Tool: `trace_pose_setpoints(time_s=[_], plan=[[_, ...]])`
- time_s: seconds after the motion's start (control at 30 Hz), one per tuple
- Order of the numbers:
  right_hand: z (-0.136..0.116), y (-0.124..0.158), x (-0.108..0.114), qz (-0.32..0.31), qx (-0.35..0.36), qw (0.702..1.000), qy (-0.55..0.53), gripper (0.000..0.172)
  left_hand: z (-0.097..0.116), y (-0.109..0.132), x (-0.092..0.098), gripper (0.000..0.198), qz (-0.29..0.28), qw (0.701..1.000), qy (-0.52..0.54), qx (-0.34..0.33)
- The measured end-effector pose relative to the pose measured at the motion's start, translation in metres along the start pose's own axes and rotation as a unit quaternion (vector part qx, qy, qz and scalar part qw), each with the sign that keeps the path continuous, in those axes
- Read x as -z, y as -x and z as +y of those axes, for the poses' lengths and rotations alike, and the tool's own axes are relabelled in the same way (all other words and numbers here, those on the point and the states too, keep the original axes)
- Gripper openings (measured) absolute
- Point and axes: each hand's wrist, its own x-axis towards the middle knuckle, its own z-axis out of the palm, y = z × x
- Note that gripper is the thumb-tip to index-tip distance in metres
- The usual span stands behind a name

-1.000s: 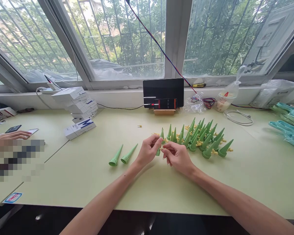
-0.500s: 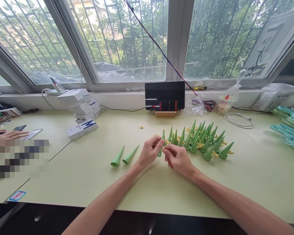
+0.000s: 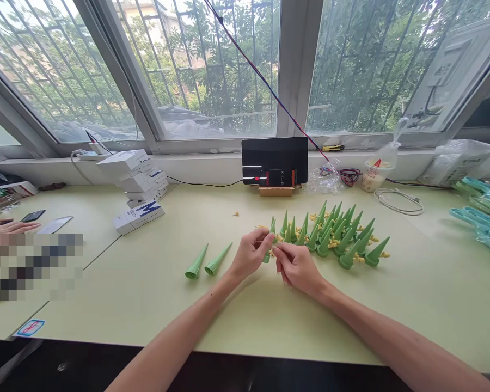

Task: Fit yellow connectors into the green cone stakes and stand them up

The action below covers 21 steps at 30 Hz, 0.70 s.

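Note:
My left hand point(image 3: 251, 253) is closed around a green plastic plant-watering spike point(image 3: 267, 257), most of it hidden by the fingers. Close against it, the thumb and fingertips of my right hand point(image 3: 298, 265) pinch a small yellow valve point(image 3: 274, 251) at the spike's side, only a sliver of it showing. To the left lie two loose green spikes, a nearer-left one point(image 3: 196, 263) and another point(image 3: 218, 259), without yellow parts. Just right of my hands stands a cluster of several green spikes point(image 3: 349, 255) with yellow valves fitted, tips up. One yellow valve point(image 3: 236, 214) lies alone farther back.
A black tablet point(image 3: 274, 149) and a phone point(image 3: 278, 177) lean on a cardboard stand at the back. White boxes point(image 3: 141, 177) are stacked at left, near another person's hand point(image 3: 12, 234). A bagged cup point(image 3: 378, 173), white cable point(image 3: 398, 201) and turquoise wrapped items point(image 3: 479, 223) lie right.
Both hands stay together on the spike, with my right fingertips shifted very slightly to the right. The view has moved a little; the spikes on the table are unchanged.

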Motion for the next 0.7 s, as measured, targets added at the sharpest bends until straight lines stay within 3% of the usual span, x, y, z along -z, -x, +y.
trace_pose_setpoints(time_s=[0.37,0.7], plan=[[-0.0003,-0.0024,-0.0003,0.023,0.021,0.999,0.008,0.034,0.0045,-0.0035,0.0021,0.033,0.035,0.999,0.022,0.025],[-0.0019,-0.0014,-0.0008,0.067,0.086,0.993,0.05,0.024,0.0059,-0.0051,0.0031,0.034,0.055,0.982,0.155,0.096]])
